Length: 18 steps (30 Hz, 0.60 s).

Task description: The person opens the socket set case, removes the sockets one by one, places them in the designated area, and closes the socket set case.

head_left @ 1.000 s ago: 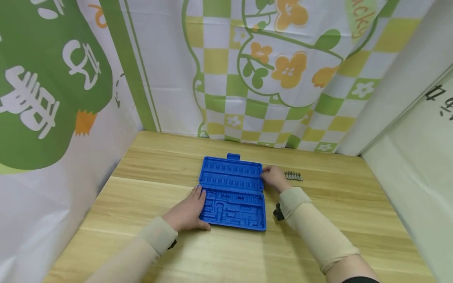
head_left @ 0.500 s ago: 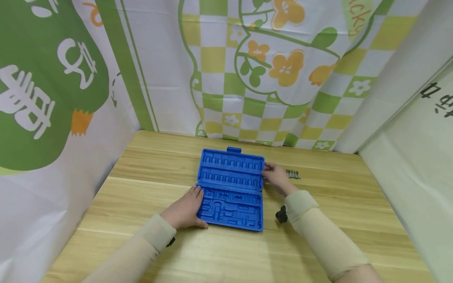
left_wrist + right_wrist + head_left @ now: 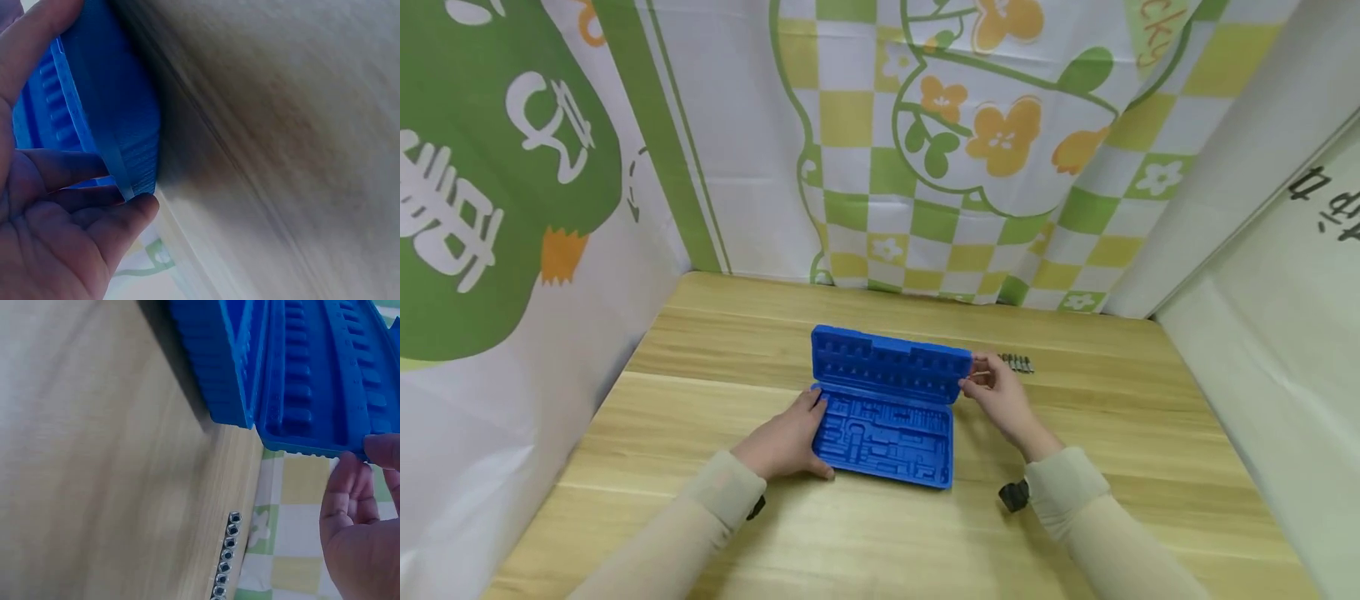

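Blue ribbed plastic case (image 3: 883, 417), lid pinched by right hand (image 3: 1003, 400), base under flat left hand (image 3: 786, 442).

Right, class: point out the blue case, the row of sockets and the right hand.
blue case (image 3: 883, 429): head view, on the moulded tray of the lower half.
row of sockets (image 3: 1017, 362): head view, on the middle of the row.
right hand (image 3: 1003, 398): head view, on the back of the hand.

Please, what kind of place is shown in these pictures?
Probably a small staged recording booth, not a real workshop: a wooden table is enclosed by printed cloth backdrops with flowers and checks. On it are only a blue tool case, held by both hands, and a row of small metal sockets.
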Each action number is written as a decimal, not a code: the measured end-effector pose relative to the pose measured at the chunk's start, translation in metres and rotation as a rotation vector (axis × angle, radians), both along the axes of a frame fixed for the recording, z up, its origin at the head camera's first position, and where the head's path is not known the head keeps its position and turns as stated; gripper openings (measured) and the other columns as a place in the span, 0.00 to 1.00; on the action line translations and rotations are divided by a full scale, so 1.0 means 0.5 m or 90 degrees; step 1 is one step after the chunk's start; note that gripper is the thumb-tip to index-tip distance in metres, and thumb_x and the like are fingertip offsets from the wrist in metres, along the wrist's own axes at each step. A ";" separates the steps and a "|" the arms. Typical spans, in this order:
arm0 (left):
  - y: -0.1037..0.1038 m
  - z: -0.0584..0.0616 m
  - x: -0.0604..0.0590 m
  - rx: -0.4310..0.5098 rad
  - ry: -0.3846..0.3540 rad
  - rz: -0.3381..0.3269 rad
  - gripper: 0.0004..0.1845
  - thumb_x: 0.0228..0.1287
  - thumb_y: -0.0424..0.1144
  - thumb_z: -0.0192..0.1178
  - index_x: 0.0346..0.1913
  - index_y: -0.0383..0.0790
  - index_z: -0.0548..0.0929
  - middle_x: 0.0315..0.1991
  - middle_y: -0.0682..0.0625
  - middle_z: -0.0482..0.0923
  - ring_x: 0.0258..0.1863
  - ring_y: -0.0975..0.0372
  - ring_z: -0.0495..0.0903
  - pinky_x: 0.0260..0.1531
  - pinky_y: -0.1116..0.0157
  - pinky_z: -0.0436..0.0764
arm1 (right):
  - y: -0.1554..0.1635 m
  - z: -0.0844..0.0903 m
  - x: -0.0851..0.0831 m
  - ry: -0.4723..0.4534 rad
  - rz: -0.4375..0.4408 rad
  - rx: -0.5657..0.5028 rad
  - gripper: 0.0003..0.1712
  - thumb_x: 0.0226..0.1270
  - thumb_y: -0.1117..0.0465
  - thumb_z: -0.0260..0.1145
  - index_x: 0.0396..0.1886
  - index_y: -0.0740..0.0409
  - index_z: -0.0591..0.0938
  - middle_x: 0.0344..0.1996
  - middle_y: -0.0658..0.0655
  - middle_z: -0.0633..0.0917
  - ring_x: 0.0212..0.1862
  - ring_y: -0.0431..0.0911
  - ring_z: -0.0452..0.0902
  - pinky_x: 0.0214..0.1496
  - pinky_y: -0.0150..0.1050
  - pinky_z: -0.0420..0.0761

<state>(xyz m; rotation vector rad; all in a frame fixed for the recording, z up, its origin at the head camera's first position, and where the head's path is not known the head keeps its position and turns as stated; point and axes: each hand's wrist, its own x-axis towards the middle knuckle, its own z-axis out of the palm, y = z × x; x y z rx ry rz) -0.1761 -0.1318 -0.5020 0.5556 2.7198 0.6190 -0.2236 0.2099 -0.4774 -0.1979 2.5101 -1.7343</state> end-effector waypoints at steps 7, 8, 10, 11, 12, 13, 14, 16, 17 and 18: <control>-0.003 -0.003 -0.005 0.031 0.016 -0.009 0.64 0.43 0.50 0.86 0.75 0.18 0.60 0.77 0.25 0.51 0.77 0.37 0.55 0.72 0.47 0.64 | -0.003 0.001 0.057 0.026 0.026 0.002 0.11 0.70 0.77 0.64 0.50 0.72 0.77 0.44 0.64 0.79 0.39 0.46 0.81 0.42 0.39 0.85; -0.003 -0.005 -0.006 0.032 0.025 -0.014 0.65 0.42 0.50 0.86 0.75 0.18 0.59 0.77 0.25 0.52 0.77 0.38 0.55 0.72 0.47 0.64 | -0.004 0.001 0.065 0.015 0.032 -0.009 0.11 0.70 0.77 0.63 0.50 0.73 0.77 0.45 0.65 0.79 0.40 0.46 0.82 0.43 0.39 0.85; -0.003 -0.008 -0.006 0.034 0.038 -0.016 0.66 0.41 0.50 0.87 0.76 0.20 0.59 0.77 0.26 0.53 0.76 0.39 0.57 0.72 0.48 0.64 | -0.004 0.001 0.080 -0.020 0.044 -0.045 0.10 0.72 0.78 0.60 0.51 0.76 0.77 0.48 0.66 0.78 0.42 0.46 0.84 0.46 0.39 0.86; -0.004 -0.010 -0.006 0.038 0.044 -0.016 0.66 0.40 0.50 0.87 0.77 0.21 0.59 0.77 0.26 0.54 0.76 0.39 0.58 0.72 0.48 0.64 | -0.003 0.002 0.088 -0.045 0.048 -0.073 0.11 0.73 0.77 0.57 0.52 0.78 0.76 0.49 0.65 0.79 0.43 0.45 0.84 0.48 0.38 0.86; -0.006 -0.012 -0.006 0.046 0.046 -0.017 0.67 0.40 0.50 0.87 0.77 0.22 0.58 0.76 0.27 0.55 0.75 0.40 0.59 0.72 0.48 0.64 | -0.003 0.003 0.095 -0.074 0.046 -0.104 0.11 0.75 0.76 0.56 0.52 0.78 0.76 0.50 0.65 0.79 0.44 0.45 0.84 0.50 0.38 0.85; -0.008 -0.015 -0.008 0.056 0.045 -0.018 0.67 0.39 0.49 0.88 0.78 0.24 0.58 0.76 0.28 0.56 0.75 0.40 0.60 0.72 0.48 0.64 | -0.004 0.004 0.101 -0.098 0.039 -0.132 0.11 0.77 0.74 0.54 0.52 0.79 0.76 0.50 0.64 0.80 0.44 0.44 0.84 0.51 0.39 0.85; -0.012 -0.016 -0.010 0.070 0.040 -0.022 0.67 0.39 0.49 0.88 0.79 0.26 0.58 0.76 0.28 0.57 0.74 0.41 0.62 0.72 0.48 0.65 | -0.006 0.005 0.105 -0.116 0.029 -0.154 0.12 0.79 0.73 0.53 0.52 0.78 0.77 0.50 0.62 0.81 0.44 0.42 0.83 0.52 0.39 0.85; -0.026 -0.020 -0.016 0.109 0.011 -0.032 0.64 0.42 0.46 0.87 0.79 0.27 0.59 0.75 0.30 0.61 0.73 0.41 0.65 0.71 0.46 0.65 | -0.010 0.006 0.111 -0.144 0.007 -0.176 0.12 0.81 0.68 0.54 0.49 0.75 0.79 0.48 0.59 0.81 0.43 0.41 0.81 0.53 0.37 0.84; -0.035 -0.020 -0.021 0.141 -0.012 -0.037 0.62 0.44 0.44 0.86 0.78 0.28 0.59 0.74 0.30 0.63 0.72 0.41 0.66 0.71 0.45 0.65 | -0.013 0.005 0.114 -0.153 0.000 -0.179 0.12 0.81 0.67 0.55 0.49 0.74 0.80 0.48 0.58 0.81 0.43 0.41 0.81 0.53 0.37 0.83; -0.045 -0.020 -0.025 0.177 -0.043 -0.038 0.59 0.48 0.41 0.84 0.78 0.28 0.59 0.74 0.31 0.64 0.72 0.40 0.66 0.71 0.44 0.65 | -0.015 0.004 0.115 -0.157 -0.006 -0.170 0.12 0.81 0.66 0.57 0.48 0.73 0.80 0.48 0.58 0.80 0.44 0.41 0.80 0.53 0.36 0.83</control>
